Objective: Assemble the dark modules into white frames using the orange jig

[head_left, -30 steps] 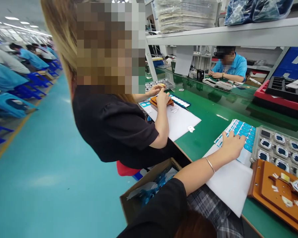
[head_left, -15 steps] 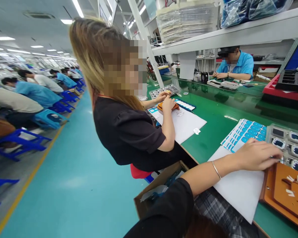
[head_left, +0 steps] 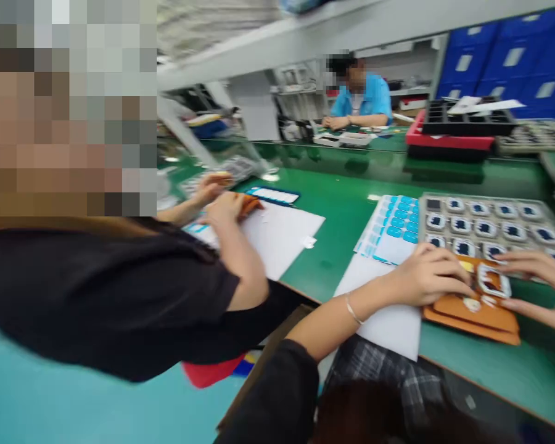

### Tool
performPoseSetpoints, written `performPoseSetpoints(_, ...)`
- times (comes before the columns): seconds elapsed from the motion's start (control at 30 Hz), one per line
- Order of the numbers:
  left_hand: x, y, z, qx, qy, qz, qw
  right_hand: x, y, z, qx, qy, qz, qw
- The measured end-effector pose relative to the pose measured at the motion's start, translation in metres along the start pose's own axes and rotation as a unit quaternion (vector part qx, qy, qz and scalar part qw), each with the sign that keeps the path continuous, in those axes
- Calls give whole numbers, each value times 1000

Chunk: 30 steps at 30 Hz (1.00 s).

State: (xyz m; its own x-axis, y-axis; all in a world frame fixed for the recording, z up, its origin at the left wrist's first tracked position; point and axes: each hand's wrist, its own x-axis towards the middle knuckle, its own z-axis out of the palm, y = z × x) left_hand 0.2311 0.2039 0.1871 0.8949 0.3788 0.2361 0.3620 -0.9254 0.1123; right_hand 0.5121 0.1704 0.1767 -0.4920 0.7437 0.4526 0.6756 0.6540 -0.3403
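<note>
My right hand (head_left: 539,280) comes in from the right edge, thumb and fingers pinching a white rounded frame (head_left: 507,287) with an open middle. The frame is over an orange fixture block (head_left: 472,320). My left hand (head_left: 435,274) lies over the block's left side with its fingers curled together; what its fingertips hold, if anything, is hidden. A yellow patch (head_left: 466,266) shows by those fingertips, and a small pale piece (head_left: 472,304) lies on the block. Behind the block, a clear tray (head_left: 548,216) holds several white-rimmed parts with dark centres.
Sheets of blue stickers (head_left: 400,219) lie left of the tray, above white paper (head_left: 388,317). A co-worker's hand (head_left: 226,209) works on an orange piece at the left. Red and black bins (head_left: 457,132) stand at the back. A shelf beam (head_left: 305,46) crosses overhead.
The view has swung right and shows my right hand with the white frame. My left hand has gone from beside the tray to the orange block.
</note>
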Motion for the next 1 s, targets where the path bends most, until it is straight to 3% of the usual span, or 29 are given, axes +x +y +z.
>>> performPoseSetpoints(0.2, -2, -14, 20, -74, 110, 55, 990, 3, -9, -11, -8, -13, -19, 1000)
performPoseSetpoints(0.4, -4, -14, 25, -69, 185, 86, 977, 5, -14, -11, -6, -6, -20, 1000)
performPoseSetpoints(0.53, -4, -14, 22, -59, 177, 85, 979, 3, -13, -11, -7, -7, -20, 1000)
performPoseSetpoints(0.73, -6, -10, 16, -67, 125, 33, 989, 4, -14, -10, -18, -4, -23, 1000)
performPoseSetpoints(1.0, -3, -12, 12, -51, 72, 55, 995, -8, -13, -13, -28, 12, -34, 999)
